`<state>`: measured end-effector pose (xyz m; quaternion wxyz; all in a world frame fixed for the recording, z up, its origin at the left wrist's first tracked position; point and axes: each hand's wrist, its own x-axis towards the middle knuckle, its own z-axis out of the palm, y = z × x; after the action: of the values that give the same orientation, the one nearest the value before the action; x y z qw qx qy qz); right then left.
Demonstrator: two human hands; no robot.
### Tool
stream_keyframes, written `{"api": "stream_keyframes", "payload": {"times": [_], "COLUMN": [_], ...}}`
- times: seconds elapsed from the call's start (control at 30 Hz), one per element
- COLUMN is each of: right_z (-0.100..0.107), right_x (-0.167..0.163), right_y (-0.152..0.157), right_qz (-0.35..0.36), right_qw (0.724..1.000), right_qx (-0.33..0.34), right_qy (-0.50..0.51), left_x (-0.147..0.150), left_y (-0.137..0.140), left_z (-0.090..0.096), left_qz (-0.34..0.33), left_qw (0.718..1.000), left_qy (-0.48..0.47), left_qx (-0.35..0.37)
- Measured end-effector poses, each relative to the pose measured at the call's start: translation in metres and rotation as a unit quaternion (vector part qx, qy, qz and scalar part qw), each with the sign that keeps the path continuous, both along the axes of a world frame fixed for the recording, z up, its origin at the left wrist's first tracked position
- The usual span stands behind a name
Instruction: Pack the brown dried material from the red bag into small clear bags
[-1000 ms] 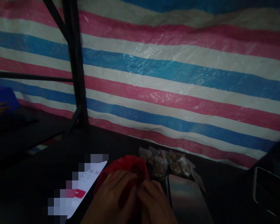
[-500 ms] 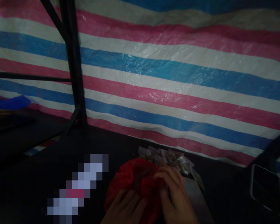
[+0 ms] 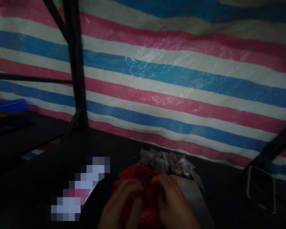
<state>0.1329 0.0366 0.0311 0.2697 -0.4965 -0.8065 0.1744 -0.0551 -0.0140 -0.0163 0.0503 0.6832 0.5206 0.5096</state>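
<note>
The striped plastic sheet (image 3: pixel 171 70) forms the backdrop behind the black table (image 3: pixel 102 144). A dark metal post (image 3: pixel 77 73) stands at left, against the sheet. The red bag (image 3: pixel 149 206) is at the lower center, between the two hands. The left hand (image 3: pixel 120 202) curls over the left side of the bag; the right hand (image 3: pixel 176 200) curls over the right side. Dim light hides the fingertips, so whether they pinch the bag cannot be told. A flat gray panel (image 3: pixel 195 194) lies just right of the bag, partly covered by the right hand. A dark-screened phone (image 3: pixel 262 189) sits tilted at far right. Small clear bags (image 3: pixel 173 160) of brownish pieces lie clustered behind the panel.
</note>
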Motion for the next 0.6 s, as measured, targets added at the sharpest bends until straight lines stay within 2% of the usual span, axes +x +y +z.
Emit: {"api": "stream_keyframes", "payload": {"times": [0.1, 0.17, 0.2, 0.3, 0.43, 0.53, 0.6], "right_z": [0.003, 0.002, 0.000, -0.007, -0.002, 0.016, 0.028], "right_x": [-0.006, -0.015, -0.021, -0.034, -0.038, -0.018, 0.011], "right_y": [-0.002, -0.003, -0.002, 0.000, 0.004, 0.010, 0.015], "right_qz": [0.000, 0.001, -0.001, -0.013, -0.022, -0.050, -0.100], "right_qw": [1.000, 1.000, 1.000, 1.000, 0.998, 0.990, 0.985], "right_qx": [0.003, -0.005, -0.010, -0.016, -0.004, 0.019, 0.043], "right_qy": [0.012, 0.019, 0.021, 0.015, 0.066, 0.129, 0.137], "left_x": [-0.010, -0.012, -0.013, -0.014, -0.021, -0.021, -0.017], "left_y": [0.003, 0.011, 0.016, 0.024, 0.022, 0.020, 0.020], "left_z": [0.008, 0.001, -0.006, -0.021, -0.017, -0.008, -0.004], "left_qz": [0.185, 0.248, 0.248, 0.192, 0.172, 0.182, 0.203], "left_qw": [0.981, 0.966, 0.966, 0.973, 0.969, 0.965, 0.961], "left_qy": [0.019, 0.065, 0.075, 0.051, 0.014, -0.002, -0.007], "left_qx": [0.056, 0.026, -0.009, -0.114, -0.175, -0.187, -0.186]}}
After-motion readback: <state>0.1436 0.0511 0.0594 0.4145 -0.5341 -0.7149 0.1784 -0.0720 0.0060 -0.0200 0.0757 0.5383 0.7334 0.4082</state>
